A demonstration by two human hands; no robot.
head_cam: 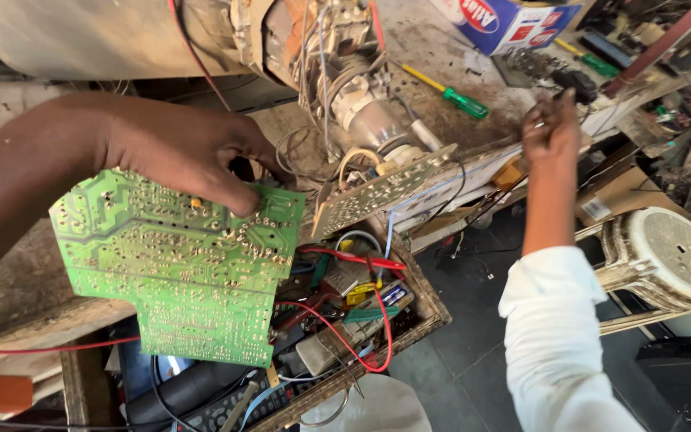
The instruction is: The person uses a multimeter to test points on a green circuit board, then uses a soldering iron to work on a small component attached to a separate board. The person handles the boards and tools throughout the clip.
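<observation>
The left hand [181,152] is gripping a green board [177,264] over a wooden box [421,308] crammed with wires [345,328]; the right hand [549,128] is pinching something small at the desk [433,56] edge.

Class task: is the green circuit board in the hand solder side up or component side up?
Solder side up: the green circuit board shows only silvery joints and traces.

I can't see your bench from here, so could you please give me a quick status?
Left hand holds green circuit board, solder side up. Right hand reaching over cluttered bench. Red wire loops under board.
</observation>
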